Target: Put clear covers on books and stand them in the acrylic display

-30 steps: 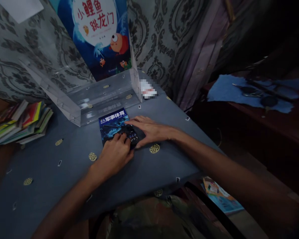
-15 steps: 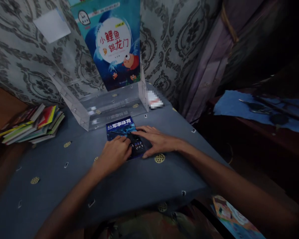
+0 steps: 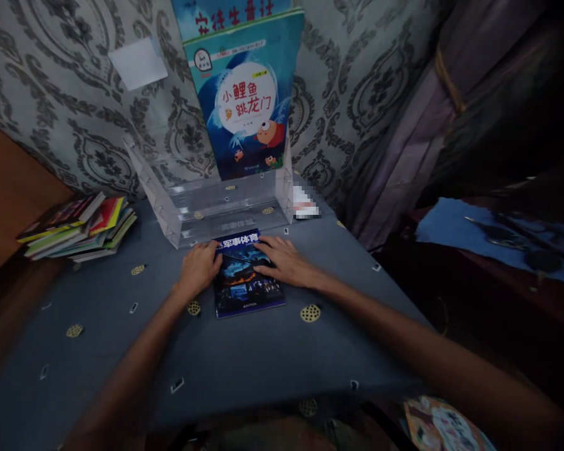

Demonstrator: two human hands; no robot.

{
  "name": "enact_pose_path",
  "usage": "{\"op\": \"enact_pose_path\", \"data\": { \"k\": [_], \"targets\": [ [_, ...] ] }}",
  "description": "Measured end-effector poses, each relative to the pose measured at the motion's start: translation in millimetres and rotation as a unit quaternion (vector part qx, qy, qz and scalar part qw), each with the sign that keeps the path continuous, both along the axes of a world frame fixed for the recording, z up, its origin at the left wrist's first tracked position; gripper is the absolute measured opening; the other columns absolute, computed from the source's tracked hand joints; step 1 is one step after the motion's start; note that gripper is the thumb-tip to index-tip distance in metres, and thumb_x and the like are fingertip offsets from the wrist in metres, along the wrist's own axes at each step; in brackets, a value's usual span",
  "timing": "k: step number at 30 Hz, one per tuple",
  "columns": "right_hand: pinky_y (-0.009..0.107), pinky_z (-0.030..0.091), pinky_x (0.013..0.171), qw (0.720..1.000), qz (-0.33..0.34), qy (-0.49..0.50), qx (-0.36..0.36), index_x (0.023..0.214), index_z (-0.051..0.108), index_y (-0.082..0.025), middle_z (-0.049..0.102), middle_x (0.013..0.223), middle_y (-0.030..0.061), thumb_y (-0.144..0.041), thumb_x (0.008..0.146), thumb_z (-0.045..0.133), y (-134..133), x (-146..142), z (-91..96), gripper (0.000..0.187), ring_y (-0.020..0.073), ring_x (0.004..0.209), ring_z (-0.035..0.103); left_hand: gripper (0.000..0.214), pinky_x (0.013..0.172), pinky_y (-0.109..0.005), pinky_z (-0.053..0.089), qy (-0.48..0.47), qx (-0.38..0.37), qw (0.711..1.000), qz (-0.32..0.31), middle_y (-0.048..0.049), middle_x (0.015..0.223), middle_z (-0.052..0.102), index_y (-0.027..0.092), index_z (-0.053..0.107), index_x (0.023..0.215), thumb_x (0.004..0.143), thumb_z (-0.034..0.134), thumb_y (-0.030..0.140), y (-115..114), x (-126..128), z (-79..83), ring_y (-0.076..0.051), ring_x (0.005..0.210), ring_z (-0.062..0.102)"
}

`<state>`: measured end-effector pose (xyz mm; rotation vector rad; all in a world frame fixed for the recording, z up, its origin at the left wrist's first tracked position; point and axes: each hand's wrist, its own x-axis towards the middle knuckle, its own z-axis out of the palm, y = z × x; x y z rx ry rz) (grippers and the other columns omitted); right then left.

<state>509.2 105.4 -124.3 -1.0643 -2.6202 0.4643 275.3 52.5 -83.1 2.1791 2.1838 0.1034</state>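
A dark blue children's book point(image 3: 249, 294) with white Chinese title letters lies face up on the cloth-covered table. My left hand point(image 3: 200, 269) is curled at its upper left edge, with fingertips and thumb on the cover's margin. From the right side, my right hand point(image 3: 286, 260) reaches over the edge, its fingers stretched and spread on the cover. Just beyond the book stands a clear plastic rack point(image 3: 235, 200). In it, a teal picture book point(image 3: 249, 113) with orange fish leans upright, and the top of another blue book point(image 3: 235, 17) shows behind.
A pile of books point(image 3: 78, 225) lies at the table's left. Patterned wallpaper with a white paper point(image 3: 138, 64) rises behind. A pixelated white item point(image 3: 305, 203) rests beside the rack. Past the table's right edge are a blue cloth point(image 3: 455, 225) and, lower, a colourful printed item point(image 3: 444, 426).
My left hand has drawn off the cover's middle to its upper left edge. My right hand has moved up along the right side, uncovering the lower cover. The view has shifted slightly.
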Motion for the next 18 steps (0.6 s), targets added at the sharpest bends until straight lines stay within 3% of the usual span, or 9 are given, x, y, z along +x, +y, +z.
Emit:
{"op": "enact_pose_path", "data": {
  "k": [4,7,9,12,14,18],
  "targets": [
    [0.055,0.042,0.109,0.999,-0.049,-0.003,0.021,0.144,0.053,-0.016,0.049,0.151,0.0187,-0.042,0.098,0.055,-6,-17,-3.1,0.054,0.0368,0.135,0.047,0.034,0.096,-0.042,0.049,-0.069,0.035,0.997,0.013,-0.0138,0.116,0.072,0.018,0.061,0.127,0.097,0.048,0.023,4,-7,-9.4,-0.029,0.111,0.064],
    [0.056,0.042,0.109,0.996,-0.084,0.011,0.039,0.144,0.052,-0.015,0.05,0.15,0.019,-0.039,0.1,0.05,-12,-23,-10.6,0.051,0.0368,0.134,0.047,0.033,0.094,-0.04,0.052,-0.225,0.068,0.971,0.044,-0.0095,0.111,0.072,0.019,0.061,0.122,0.089,0.054,0.02,13,-18,-16.0,-0.024,0.103,0.067],
    [0.056,0.042,0.109,0.995,-0.087,0.019,0.043,0.144,0.052,-0.013,0.049,0.151,0.0203,-0.039,0.1,0.047,-15,-22,-14.8,0.052,0.037,0.135,0.046,0.033,0.085,-0.034,0.055,-0.387,0.067,0.916,0.087,-0.0054,0.101,0.071,0.02,0.06,0.115,0.083,0.058,0.017,19,-25,-19.4,-0.02,0.092,0.068],
    [0.057,0.043,0.109,0.995,-0.081,0.034,0.044,0.144,0.053,-0.014,0.049,0.151,0.0199,-0.04,0.1,0.046,-15,-19,-19.2,0.051,0.0366,0.134,0.048,0.031,0.068,-0.025,0.055,-0.623,0.028,0.763,0.173,-0.0002,0.089,0.067,0.02,0.058,0.105,0.075,0.063,0.014,25,-31,-24.1,-0.013,0.075,0.066],
    [0.057,0.044,0.109,0.994,-0.079,0.048,0.05,0.144,0.053,-0.017,0.05,0.15,0.0184,-0.04,0.1,0.047,-13,-18,-21.9,0.05,0.0359,0.134,0.049,0.024,0.06,-0.022,0.053,-0.695,-0.004,0.689,0.205,0.0013,0.08,0.066,0.019,0.058,0.097,0.076,0.066,0.014,26,-30,-27.3,-0.011,0.065,0.064],
    [0.059,0.045,0.109,0.993,-0.077,0.072,0.055,0.145,0.052,-0.018,0.05,0.15,0.018,-0.042,0.1,0.046,-12,-15,-27.9,0.051,0.0365,0.134,0.05,0.006,0.056,-0.024,0.054,-0.727,-0.044,0.653,0.208,-0.003,0.071,0.068,0.015,0.063,0.083,0.083,0.066,0.02,24,-20,-32.4,-0.013,0.058,0.064]
  ]
}}
